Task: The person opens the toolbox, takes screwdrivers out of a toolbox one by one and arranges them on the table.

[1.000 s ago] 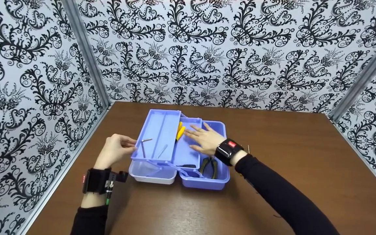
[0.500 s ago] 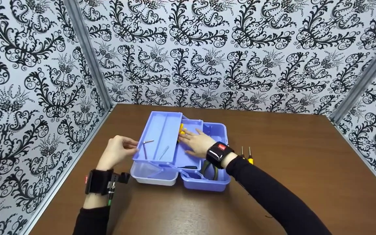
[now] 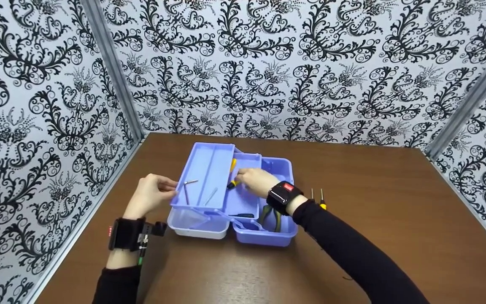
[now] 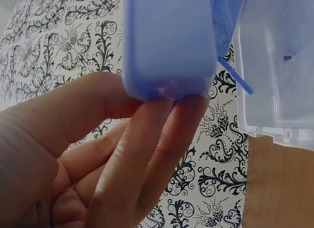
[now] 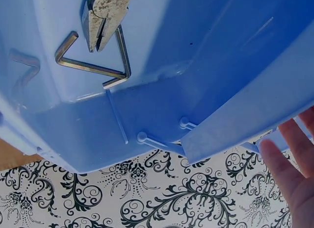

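Observation:
My left hand [image 3: 152, 193] pinches the left rim of the toolbox's raised upper tray [image 3: 203, 162]; the left wrist view shows thumb and fingertips at the underside of the tray's end [image 4: 171, 46]. Over the lower middle tray [image 3: 241, 202], my right hand [image 3: 260, 181] has its fingers curled at a yellow-and-black screwdriver [image 3: 232, 184], partly hidden by them. Another yellow handle [image 3: 233, 163] lies behind it. In the right wrist view only some right-hand fingers [image 5: 289, 164] show, beside a tray wall.
Hex keys [image 3: 186, 192] lie in the upper tray. Pliers [image 3: 277, 219] stand in the blue toolbox base [image 3: 264, 240]; their jaws and more hex keys [image 5: 91, 67] show in the right wrist view. Two screwdrivers [image 3: 322, 205] lie on the brown table [image 3: 395, 202], right of the toolbox.
My right hand has gone from spread fingers over the middle tray to curled fingers at the screwdriver, whose black end now shows nearer. The left hand keeps its place at the tray rim.

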Tool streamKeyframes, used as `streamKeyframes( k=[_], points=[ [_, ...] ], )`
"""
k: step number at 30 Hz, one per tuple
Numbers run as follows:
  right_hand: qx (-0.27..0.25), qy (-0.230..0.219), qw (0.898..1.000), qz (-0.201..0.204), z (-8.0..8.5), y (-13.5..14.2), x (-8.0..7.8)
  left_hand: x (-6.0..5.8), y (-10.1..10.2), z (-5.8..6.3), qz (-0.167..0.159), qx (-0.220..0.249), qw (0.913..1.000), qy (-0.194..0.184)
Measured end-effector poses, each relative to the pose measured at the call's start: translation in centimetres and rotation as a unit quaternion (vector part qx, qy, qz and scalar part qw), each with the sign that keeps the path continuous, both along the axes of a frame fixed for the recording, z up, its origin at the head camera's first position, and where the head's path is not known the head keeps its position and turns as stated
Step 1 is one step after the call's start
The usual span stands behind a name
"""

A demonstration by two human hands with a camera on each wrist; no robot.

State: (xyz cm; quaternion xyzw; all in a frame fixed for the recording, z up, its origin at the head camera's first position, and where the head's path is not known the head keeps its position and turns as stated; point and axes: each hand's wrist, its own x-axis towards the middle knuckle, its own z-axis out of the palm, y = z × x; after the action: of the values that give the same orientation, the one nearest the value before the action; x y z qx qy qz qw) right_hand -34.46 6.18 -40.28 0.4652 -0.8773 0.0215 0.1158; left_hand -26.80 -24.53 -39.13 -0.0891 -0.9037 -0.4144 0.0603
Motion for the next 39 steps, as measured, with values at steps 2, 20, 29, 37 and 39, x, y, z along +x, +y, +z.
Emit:
streamKeyframes(
  k=[2,20,29,37,39],
  points=[
    [-0.001,0.010,1.000,0.000,0.0,-0.1,0.0,0.0,0.0,0.0,0.000,0.001,1.0000,0.000],
    [0.066,0.119,0.991,0.016,0.9,-0.4,0.7,-0.1,-0.1,-0.2,-0.002,-0.008,0.9999,0.011],
    [0.002,0.093,0.996,0.002,2.5,2.4,0.9,0.1,-0.3,-0.2,0.002,-0.010,0.9999,0.010],
    [-0.057,0.075,0.995,-0.016,2.6,5.9,0.7,0.1,-0.2,-0.2,-0.001,-0.011,0.9998,0.014],
    [-0.074,0.068,0.995,-0.026,2.6,6.8,0.8,0.1,-0.1,-0.1,-0.003,-0.012,0.9998,0.013]
  ],
)
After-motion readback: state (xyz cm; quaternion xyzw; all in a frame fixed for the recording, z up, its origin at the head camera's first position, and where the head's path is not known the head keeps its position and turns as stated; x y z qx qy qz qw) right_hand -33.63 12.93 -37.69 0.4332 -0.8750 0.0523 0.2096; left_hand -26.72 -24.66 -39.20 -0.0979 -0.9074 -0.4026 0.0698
